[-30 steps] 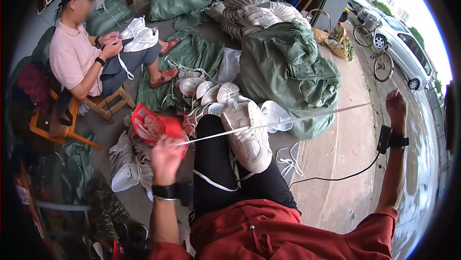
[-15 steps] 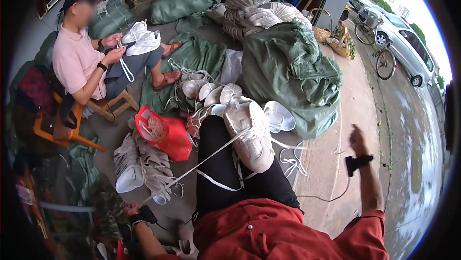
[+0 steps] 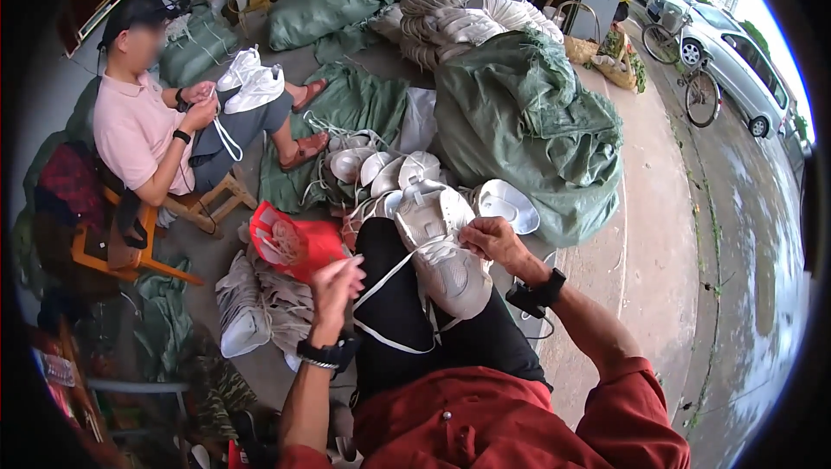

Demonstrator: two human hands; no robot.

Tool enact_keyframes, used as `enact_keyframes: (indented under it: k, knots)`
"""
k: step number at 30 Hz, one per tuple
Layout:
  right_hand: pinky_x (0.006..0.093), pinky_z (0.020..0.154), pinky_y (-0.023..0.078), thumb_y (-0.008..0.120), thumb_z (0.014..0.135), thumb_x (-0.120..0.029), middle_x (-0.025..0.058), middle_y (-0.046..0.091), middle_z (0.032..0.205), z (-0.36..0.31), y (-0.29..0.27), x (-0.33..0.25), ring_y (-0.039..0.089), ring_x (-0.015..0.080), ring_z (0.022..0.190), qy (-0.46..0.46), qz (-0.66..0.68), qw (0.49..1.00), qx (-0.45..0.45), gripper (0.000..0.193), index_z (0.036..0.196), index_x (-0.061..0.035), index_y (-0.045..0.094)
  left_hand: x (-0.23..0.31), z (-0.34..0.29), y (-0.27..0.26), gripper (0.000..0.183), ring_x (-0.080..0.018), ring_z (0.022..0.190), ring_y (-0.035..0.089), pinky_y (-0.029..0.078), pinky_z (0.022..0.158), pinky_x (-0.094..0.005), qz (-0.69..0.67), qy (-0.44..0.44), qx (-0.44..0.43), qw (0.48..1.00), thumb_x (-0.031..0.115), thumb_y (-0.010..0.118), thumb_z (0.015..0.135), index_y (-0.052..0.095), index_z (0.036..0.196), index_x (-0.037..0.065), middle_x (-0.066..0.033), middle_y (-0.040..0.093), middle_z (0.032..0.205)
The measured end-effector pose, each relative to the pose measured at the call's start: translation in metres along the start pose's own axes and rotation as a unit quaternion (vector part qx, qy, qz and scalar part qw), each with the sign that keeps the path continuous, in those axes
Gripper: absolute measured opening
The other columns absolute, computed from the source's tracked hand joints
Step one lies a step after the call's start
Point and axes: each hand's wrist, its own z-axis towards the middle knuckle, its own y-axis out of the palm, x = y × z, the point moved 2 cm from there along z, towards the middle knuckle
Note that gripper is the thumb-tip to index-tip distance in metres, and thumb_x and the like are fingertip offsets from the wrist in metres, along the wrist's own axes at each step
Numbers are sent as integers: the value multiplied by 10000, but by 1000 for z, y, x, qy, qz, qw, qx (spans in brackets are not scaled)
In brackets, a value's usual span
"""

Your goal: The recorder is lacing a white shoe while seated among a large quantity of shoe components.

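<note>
Left hand [image 3: 336,287], fingers parted, hovers near red bag [image 3: 317,246]; right hand [image 3: 493,242] pinches a shoe [image 3: 452,277].

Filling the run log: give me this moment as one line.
right hand: at pale shoe | left hand: near lace | shoe: on black-trousered legs

Daylight glares off pavement [image 3: 757,248] at right, while the lower left lies dim.
</note>
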Motion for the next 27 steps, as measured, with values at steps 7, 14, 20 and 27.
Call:
enact_keyframes:
  k: [7,14,20,27]
  knots:
    - [217,457,330,582,807,-219,-26,492,568,7,-5,-15,432,49,517,5,-37,998,-44,238,711,-5,624,-4,22,65,220,-91,474,529,418,401,-201,7,-33,-142,989,186,524,859,620,803,-3,-56,588,638]
    - [398,523,442,563,676,-128,193,546,579,19,8,-49,558,330,534,-235,-430,872,16,137,640,3,580,-7,21,70,197,-84,443,517,405,368,-213,46,-12,-119,992,148,517,839,608,756,-6,-44,580,603]
    - [396,559,471,545,695,-161,185,579,635,25,8,-44,599,337,606,-216,-449,867,-14,151,718,-30,617,-8,16,74,175,-86,466,519,404,383,-205,55,-6,-101,993,132,516,856,598,782,-3,-51,582,629]
    - [335,539,416,562,781,-148,145,532,590,16,3,-27,521,182,541,-186,-281,941,-5,175,742,21,582,-9,17,75,178,-80,449,510,394,371,-207,81,20,-67,994,131,509,855,595,775,-2,-39,574,605]
